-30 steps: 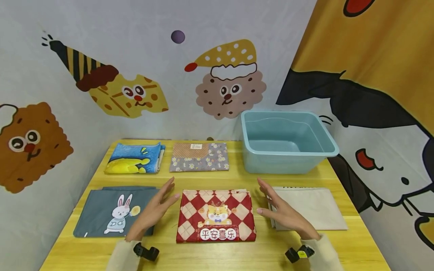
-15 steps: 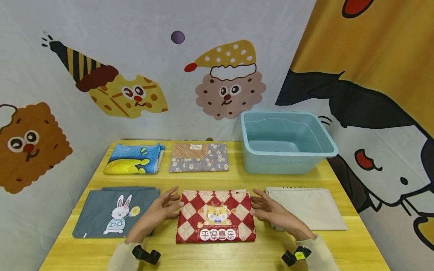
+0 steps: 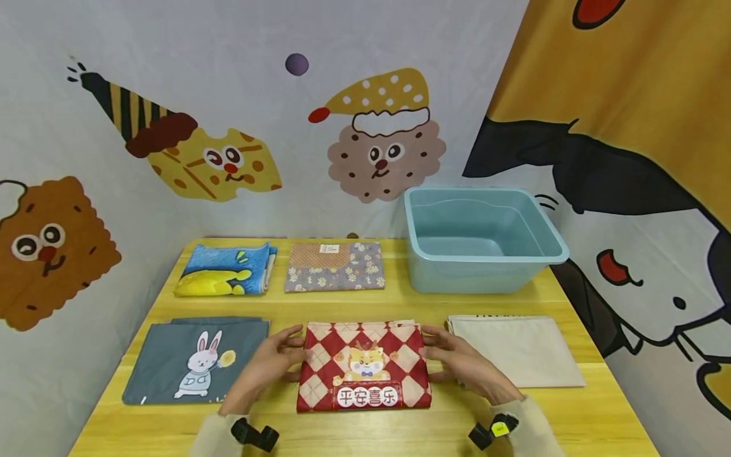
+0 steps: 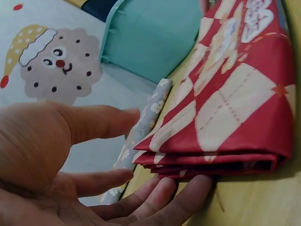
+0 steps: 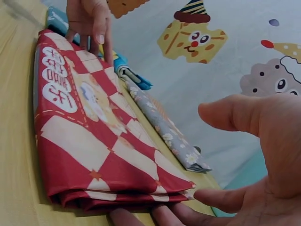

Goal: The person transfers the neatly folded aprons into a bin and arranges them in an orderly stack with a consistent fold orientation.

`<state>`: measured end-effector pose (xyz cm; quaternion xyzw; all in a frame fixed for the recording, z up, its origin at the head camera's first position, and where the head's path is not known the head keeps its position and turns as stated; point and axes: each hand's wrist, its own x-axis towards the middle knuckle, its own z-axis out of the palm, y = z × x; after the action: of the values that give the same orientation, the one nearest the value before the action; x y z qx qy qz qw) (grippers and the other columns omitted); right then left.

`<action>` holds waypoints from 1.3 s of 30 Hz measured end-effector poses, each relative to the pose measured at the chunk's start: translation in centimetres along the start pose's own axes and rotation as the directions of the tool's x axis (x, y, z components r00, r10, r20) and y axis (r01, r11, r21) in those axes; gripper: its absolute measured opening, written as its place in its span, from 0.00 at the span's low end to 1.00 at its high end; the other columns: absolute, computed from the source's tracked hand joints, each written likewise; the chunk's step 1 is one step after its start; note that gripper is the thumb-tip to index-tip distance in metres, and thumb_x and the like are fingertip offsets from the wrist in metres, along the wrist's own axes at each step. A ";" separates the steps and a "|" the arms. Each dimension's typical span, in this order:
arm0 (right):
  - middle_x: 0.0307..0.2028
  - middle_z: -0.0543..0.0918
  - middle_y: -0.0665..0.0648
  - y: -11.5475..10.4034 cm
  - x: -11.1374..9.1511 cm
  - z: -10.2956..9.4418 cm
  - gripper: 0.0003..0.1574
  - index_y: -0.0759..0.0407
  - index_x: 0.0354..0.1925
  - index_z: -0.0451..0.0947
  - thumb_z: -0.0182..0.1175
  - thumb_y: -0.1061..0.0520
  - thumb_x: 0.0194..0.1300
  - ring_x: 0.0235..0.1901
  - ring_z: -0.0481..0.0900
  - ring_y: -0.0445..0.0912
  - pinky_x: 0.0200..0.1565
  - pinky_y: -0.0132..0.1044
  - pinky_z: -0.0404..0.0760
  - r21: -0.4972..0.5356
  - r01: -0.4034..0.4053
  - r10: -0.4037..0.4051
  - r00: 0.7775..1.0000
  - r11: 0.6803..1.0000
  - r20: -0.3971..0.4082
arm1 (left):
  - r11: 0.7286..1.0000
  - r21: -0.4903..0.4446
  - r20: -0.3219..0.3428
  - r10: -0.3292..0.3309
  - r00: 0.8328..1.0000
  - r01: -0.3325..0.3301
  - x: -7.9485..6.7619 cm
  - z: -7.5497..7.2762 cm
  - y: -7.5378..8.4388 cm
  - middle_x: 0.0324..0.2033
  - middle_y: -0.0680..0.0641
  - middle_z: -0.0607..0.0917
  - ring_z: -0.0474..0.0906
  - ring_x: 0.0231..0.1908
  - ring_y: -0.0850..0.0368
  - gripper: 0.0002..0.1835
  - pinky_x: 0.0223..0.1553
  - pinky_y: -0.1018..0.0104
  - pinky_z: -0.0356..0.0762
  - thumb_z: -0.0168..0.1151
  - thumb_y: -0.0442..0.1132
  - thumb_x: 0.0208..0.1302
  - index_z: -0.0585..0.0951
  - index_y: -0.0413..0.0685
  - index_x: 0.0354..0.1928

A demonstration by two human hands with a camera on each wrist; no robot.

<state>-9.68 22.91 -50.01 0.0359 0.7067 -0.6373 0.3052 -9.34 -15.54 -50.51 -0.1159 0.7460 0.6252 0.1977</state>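
Note:
A folded red-and-cream checked cloth [image 3: 363, 368] with a cartoon print and white lettering lies flat on the wooden table [image 3: 365, 438]. At its left edge is my left hand [image 3: 265, 367], fingers loosely extended. In the left wrist view, several fingertips [image 4: 200, 186] reach the underside of the folded layers [image 4: 211, 157], while the thumb stays apart from them. My right hand [image 3: 468, 365] mirrors this at the right edge. The right wrist view has fingertips [image 5: 167, 216] at the bottom of the fold, the thumb [image 5: 221, 113] raised away from the cloth.
A dark grey folded cloth with a rabbit [image 3: 165, 362] lies left, a beige folded cloth [image 3: 525, 352] right. Behind are a blue-and-yellow folded cloth [image 3: 225, 266], a grey daisy-print folded cloth [image 3: 337, 279] and a light-blue plastic basin [image 3: 468, 276]. A printed curtain [image 3: 240, 38] hangs behind.
Both hands have moved inward, from apart on either side of the checked cloth to its left and right edges, with fingertips lower. The cloth has not visibly shifted on the table.

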 end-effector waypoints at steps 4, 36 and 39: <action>0.74 0.60 0.73 0.2 0.0 0.2 0.45 0.64 0.79 0.51 0.59 0.54 0.75 0.67 0.71 0.63 0.53 0.53 0.87 0.000 0.003 -0.003 1.000 1.000 -0.020 | 0.998 0.061 -0.040 0.008 0.999 -0.005 0.0 0.6 0.0 0.56 0.33 0.78 0.82 0.45 0.50 0.38 0.35 0.54 0.88 0.70 0.30 0.63 0.68 0.40 0.74; 0.58 0.81 0.72 0.7 0.7 0.0 0.33 0.82 0.67 0.65 0.58 0.60 0.73 0.46 0.86 0.46 0.48 0.40 0.88 -0.042 0.015 -0.017 0.999 0.999 -0.047 | 1.000 -0.013 -0.027 0.010 1.000 -0.010 0.5 1.2 -0.7 0.43 0.39 0.81 0.80 0.36 0.52 0.29 0.31 0.61 0.80 0.62 0.26 0.67 0.71 0.33 0.71; 0.58 0.81 0.71 0.8 0.7 -0.2 0.34 0.82 0.68 0.64 0.57 0.59 0.74 0.48 0.85 0.46 0.51 0.40 0.87 -0.029 0.039 -0.040 0.999 0.999 -0.012 | 0.999 -0.039 -0.003 0.002 1.000 -0.002 0.6 1.0 -0.7 0.45 0.38 0.81 0.81 0.39 0.52 0.29 0.33 0.61 0.81 0.61 0.28 0.68 0.71 0.34 0.71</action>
<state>-10.01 23.03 -51.10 0.0215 0.7181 -0.6329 0.2887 -9.39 -14.64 -51.52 -0.1199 0.7342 0.6397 0.1935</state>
